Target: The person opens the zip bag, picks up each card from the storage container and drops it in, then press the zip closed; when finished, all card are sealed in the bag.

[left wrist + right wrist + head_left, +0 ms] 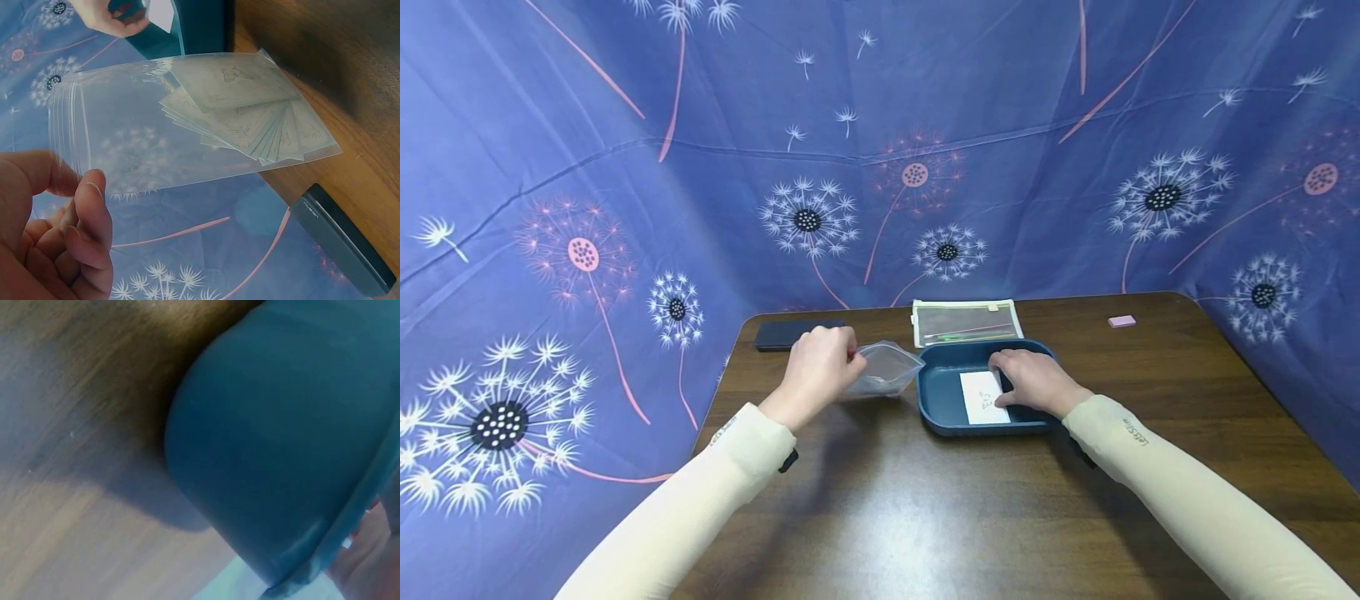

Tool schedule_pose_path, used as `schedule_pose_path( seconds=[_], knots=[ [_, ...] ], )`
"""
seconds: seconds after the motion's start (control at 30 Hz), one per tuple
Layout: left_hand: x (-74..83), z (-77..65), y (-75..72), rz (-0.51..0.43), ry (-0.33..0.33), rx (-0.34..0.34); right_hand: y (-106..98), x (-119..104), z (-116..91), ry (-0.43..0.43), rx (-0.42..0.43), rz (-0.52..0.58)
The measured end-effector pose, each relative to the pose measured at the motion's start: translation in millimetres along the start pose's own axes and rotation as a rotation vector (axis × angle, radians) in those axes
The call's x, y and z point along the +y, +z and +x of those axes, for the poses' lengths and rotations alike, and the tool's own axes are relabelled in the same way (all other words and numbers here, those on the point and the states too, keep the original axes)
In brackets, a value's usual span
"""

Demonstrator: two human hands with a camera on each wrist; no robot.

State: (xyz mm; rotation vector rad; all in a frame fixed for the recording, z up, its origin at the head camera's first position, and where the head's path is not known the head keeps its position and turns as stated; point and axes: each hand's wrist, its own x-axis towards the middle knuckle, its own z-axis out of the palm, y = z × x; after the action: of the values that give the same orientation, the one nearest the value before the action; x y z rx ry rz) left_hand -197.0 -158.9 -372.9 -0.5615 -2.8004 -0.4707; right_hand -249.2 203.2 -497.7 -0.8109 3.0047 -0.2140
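My left hand [820, 367] pinches a clear zip bag [886, 367] by its zip edge, thumb against fingers. Inside the bag, several white cards [244, 112] lie fanned out near the far end, the upper one with a small drawing. My right hand [1030, 379] reaches over the right side of a dark blue tray [942, 398]. A white card [981, 398] with a small line drawing is in the tray. The right thumb is at that card's right edge, the forefinger near its upper corner, with a gap between them. The tray wall mostly hides this hand in the right wrist view.
Behind the tray lies a mesh zip pouch [962, 323] with thin coloured sticks in it. A dark case [797, 333] lies at the back left of the table [880, 517]. A small pink block [1122, 321] is at the back right. Patterned blue cloth [880, 100] hangs behind.
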Motion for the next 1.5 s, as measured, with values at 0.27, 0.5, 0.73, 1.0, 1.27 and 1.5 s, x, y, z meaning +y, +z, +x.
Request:
schedule_pose_path(
  seconds=[0.27,0.5,0.73,1.0,1.27,1.5],
  knots=[
    [-0.5,0.1,-0.6,0.004,-0.001,0.002,-14,4,0,-0.041,0.092,-0.003],
    [-0.7,-0.1,-1.5,0.008,-0.003,0.000,-32,0,1,-0.026,0.098,0.080],
    [-0.6,1.5,-0.9,0.014,0.002,0.007,-46,-8,-1,-0.049,0.110,0.133],
    [-0.5,1.1,-0.6,0.016,-0.002,0.005,-54,-15,-7,-0.085,0.161,0.143],
    [-0.7,2.3,1.9,0.009,0.000,-0.002,-64,-23,-12,-0.140,0.319,0.111],
    [0.5,3.1,2.6,0.014,-0.001,-0.003,-84,-36,-11,-0.190,0.450,0.116]
  ],
)
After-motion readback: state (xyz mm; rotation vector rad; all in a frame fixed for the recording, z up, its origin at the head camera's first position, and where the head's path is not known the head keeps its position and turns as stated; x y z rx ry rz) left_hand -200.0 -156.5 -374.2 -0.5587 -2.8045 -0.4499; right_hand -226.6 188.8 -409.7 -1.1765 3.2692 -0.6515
